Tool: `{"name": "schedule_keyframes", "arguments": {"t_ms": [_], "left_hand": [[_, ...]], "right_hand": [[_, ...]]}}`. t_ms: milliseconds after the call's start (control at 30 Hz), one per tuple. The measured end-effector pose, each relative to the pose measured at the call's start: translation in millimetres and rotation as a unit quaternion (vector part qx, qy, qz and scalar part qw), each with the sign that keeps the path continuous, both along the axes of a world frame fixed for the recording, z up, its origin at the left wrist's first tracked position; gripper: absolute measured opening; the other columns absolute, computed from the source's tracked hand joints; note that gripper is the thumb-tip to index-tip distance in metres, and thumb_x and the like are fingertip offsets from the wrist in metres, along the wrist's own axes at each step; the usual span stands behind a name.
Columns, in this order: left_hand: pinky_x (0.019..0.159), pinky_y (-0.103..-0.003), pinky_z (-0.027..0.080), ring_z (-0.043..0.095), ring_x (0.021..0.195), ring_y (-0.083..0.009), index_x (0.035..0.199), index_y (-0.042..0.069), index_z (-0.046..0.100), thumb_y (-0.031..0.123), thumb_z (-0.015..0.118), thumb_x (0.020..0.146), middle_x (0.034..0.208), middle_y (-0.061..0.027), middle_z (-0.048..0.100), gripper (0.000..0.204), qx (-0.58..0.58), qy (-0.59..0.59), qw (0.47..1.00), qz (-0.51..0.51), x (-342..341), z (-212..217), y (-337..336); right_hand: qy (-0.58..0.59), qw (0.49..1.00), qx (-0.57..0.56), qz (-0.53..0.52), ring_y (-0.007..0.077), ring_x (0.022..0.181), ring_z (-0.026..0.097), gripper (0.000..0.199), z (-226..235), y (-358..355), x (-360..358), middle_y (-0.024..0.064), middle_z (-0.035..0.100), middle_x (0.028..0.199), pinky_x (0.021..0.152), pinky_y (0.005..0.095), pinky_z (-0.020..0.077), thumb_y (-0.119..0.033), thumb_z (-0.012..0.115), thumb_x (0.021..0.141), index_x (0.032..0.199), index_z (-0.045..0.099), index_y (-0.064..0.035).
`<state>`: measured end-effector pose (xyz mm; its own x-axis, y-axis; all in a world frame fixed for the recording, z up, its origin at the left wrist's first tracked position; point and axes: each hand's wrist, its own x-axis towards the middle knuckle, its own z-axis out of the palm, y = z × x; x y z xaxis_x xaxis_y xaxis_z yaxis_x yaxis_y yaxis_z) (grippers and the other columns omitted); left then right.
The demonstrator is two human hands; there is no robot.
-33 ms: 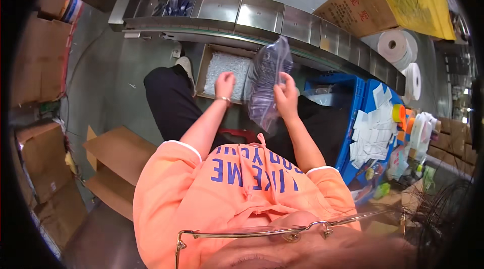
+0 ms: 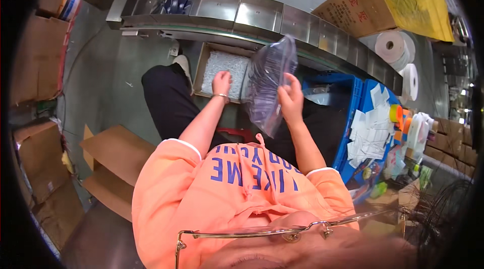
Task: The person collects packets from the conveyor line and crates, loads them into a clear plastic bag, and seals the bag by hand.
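Note:
A clear plastic bag (image 2: 268, 75), filled with a stack of thin dark pieces, stands tilted in front of my body. On its right edge my right hand (image 2: 291, 100) is closed, with thumb and fingers pinching the film. My left hand (image 2: 222, 84) is over an open cardboard box (image 2: 200, 70), its fingers curled in. Whatever those fingers hold, if anything, is too small to make out. Inside the box lies a heap of small whitish, clear-looking pieces (image 2: 224, 62). The bag hides the box's right side.
A metal conveyor with compartments (image 2: 259, 11) runs across ahead; dark pieces (image 2: 176, 4) lie in a left compartment. At right are a blue crate (image 2: 355, 87), white paper slips (image 2: 370, 133), an orange tape dispenser (image 2: 397, 114) and white rolls (image 2: 390, 46). An open carton (image 2: 118, 148) stands at left.
My right hand has moved slightly right with the bag's edge, and the bag has turned so that more of its face shows. My left hand stays over the box, nearly unmoved.

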<state>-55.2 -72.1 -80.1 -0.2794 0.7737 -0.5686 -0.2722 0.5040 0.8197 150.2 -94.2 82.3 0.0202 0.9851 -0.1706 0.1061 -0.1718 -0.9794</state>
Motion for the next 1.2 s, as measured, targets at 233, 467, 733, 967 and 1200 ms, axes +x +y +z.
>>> {"name": "schedule_keyframes", "arguments": {"t_ms": [233,467,733,967,1200], "left_hand": [[0.101,-0.038,0.035,0.044,0.119,-0.0247,0.134,0.008,0.037,0.063,0.030,0.088,0.129,-0.0107,0.048,0.072,-0.132,-0.519,0.831,-0.153,46,52,-12],[0.092,-0.037,0.045,0.056,0.105,-0.0242,0.128,0.005,0.043,0.048,0.050,0.087,0.119,-0.0121,0.055,0.060,-0.079,-0.528,0.804,-0.262,35,96,-32],[0.083,-0.035,0.050,0.061,0.093,-0.0219,0.114,0.002,0.054,0.035,0.048,0.088,0.106,-0.0115,0.061,0.043,-0.023,-0.560,0.808,-0.184,56,111,-51],[0.085,-0.036,0.048,0.061,0.093,-0.0224,0.117,0.002,0.053,0.038,0.046,0.089,0.108,-0.0114,0.061,0.046,-0.005,-0.541,0.819,-0.192,41,116,-40],[0.102,-0.039,0.033,0.044,0.119,-0.0251,0.134,0.005,0.034,0.060,0.040,0.086,0.132,-0.0127,0.043,0.073,0.183,-0.522,0.817,-0.161,-22,156,-35]], "right_hand": [[0.082,0.959,0.095,-0.253,0.0018,0.068,0.048,0.054,137,-72,94,0.0044,0.057,0.100,0.058,0.0164,0.0382,0.001,0.051,0.078,0.131,0.038,0.0033],[-0.113,0.976,-0.059,-0.178,0.0080,0.097,0.050,0.051,130,-135,162,0.0049,0.051,0.117,0.082,0.0202,0.0382,-0.003,0.050,0.084,0.133,0.036,0.0044],[-0.241,0.946,0.056,-0.210,0.0116,0.094,0.047,0.056,55,-112,142,0.0062,0.049,0.116,0.087,0.0196,0.0343,0.006,0.037,0.079,0.135,0.035,0.0009],[-0.176,0.963,0.119,-0.166,0.0092,0.080,0.043,0.054,133,-86,109,0.0016,0.048,0.094,0.077,0.0195,0.0360,0.004,0.036,0.080,0.133,0.038,0.0014],[-0.138,0.966,0.179,0.123,0.0051,0.051,0.037,0.050,272,-66,64,-0.0048,0.039,0.058,0.051,0.0198,0.0326,0.005,0.034,0.079,0.129,0.043,0.0048]]}}
